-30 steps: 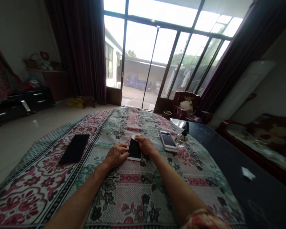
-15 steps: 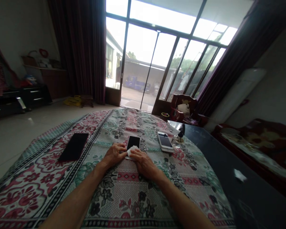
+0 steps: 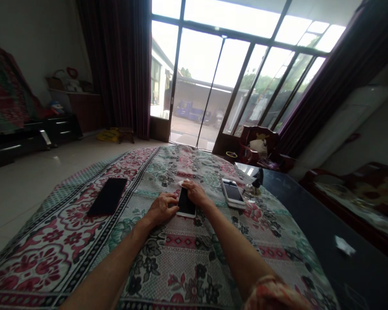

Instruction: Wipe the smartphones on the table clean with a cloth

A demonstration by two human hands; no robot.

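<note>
A smartphone (image 3: 187, 206) with a white border and dark screen lies flat on a patterned cloth. My left hand (image 3: 163, 207) rests at its left edge, fingers bent and steadying it. Over the phone's far end, my right hand (image 3: 195, 193) presses down a white tissue (image 3: 183, 182), which shows only in part beyond the fingertips. To the right lies a white phone (image 3: 233, 193), apparently stacked on another pale one. A larger dark tablet or phone (image 3: 107, 196) lies left of my hands, apart from them.
The floral tablecloth (image 3: 181, 267) covers the rounded surface. Right of the phones stands a small dark object on a clear base (image 3: 256, 183). A black tabletop (image 3: 297, 215) adjoins on the right, bearing a crumpled white tissue (image 3: 344, 245). Glass doors (image 3: 200, 94) stand beyond.
My right hand has slid the tissue from the phone's near end to its far end, uncovering the lower screen. My left hand stays at the left edge. The view has shifted slightly.
</note>
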